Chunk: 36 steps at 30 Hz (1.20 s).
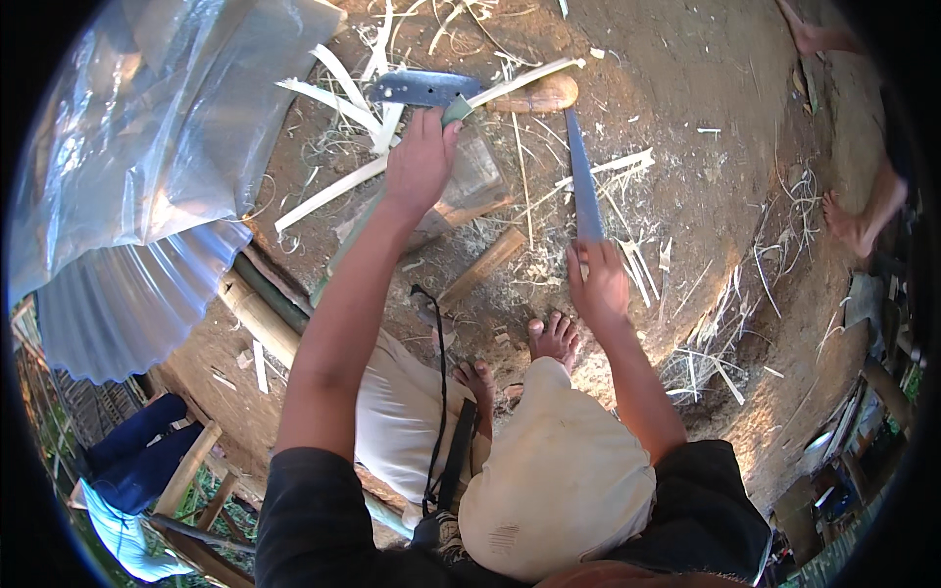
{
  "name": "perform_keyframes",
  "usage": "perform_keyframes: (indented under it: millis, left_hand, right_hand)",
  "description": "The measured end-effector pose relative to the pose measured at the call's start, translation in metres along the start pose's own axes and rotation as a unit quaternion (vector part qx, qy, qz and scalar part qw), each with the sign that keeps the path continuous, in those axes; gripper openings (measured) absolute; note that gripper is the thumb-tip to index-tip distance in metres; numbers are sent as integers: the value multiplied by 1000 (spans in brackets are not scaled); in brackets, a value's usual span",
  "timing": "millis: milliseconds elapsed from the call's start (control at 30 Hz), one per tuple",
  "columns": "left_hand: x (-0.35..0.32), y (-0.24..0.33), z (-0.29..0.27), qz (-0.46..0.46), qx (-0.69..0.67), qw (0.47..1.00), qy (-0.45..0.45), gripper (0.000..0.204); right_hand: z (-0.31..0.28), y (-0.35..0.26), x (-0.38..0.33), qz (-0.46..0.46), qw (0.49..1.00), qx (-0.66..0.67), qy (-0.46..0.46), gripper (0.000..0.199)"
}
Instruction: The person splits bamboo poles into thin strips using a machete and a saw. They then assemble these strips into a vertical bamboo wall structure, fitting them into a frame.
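Note:
My left hand (421,162) is closed around a bamboo strip (520,80), green on one face and pale on the other. The strip slants up to the right across a machete (423,88) with a dark blade and a rounded wooden handle (551,93). Beneath this hand sits a wooden block (475,181) on the dirt. My right hand (600,284) grips the near end of a long tapering blade (582,186), which looks like a saw or knife. Its narrow tip points away from me and reaches the machete's handle. The grip end is hidden in my fingers.
Pale strips (333,196) and shavings litter the dirt floor. Plastic sheeting (186,108) and a corrugated clear panel (127,304) lie left, beside a bamboo pole (257,314). A wood piece (482,265) lies near my feet. Another person's foot (855,230) is at right; someone sits lower left.

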<state>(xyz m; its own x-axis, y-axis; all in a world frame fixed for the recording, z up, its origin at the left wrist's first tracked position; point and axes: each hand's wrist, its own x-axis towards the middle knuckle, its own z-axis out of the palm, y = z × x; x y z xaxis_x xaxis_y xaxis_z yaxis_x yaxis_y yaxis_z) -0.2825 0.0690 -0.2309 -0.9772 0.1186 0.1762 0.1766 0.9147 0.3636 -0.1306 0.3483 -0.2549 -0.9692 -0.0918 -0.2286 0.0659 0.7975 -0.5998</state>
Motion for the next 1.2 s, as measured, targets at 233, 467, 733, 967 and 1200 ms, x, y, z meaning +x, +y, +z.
perform_keyframes:
  millis: [233, 467, 733, 967, 1200]
  left_hand:
    - [-1, 27, -137, 32, -177, 983, -25, 28]
    - [-17, 2, -216, 1, -215, 961, 176, 37]
    - [-69, -82, -321, -200, -268, 804, 491, 36]
    - [-202, -149, -424, -247, -111, 707, 653, 39]
    - [-228, -71, -387, -182, -266, 722, 612, 38]
  right_hand:
    - [-50, -161, 145, -307, 949, 22, 75, 78]
    - [-30, -213, 125, -415, 892, 170, -60, 28]
    - [-50, -251, 75, -307, 910, -26, -276, 29]
    - [-43, -71, 129, -155, 964, -150, -158, 35]
    - [-9, -264, 158, -341, 909, -106, -218, 34]
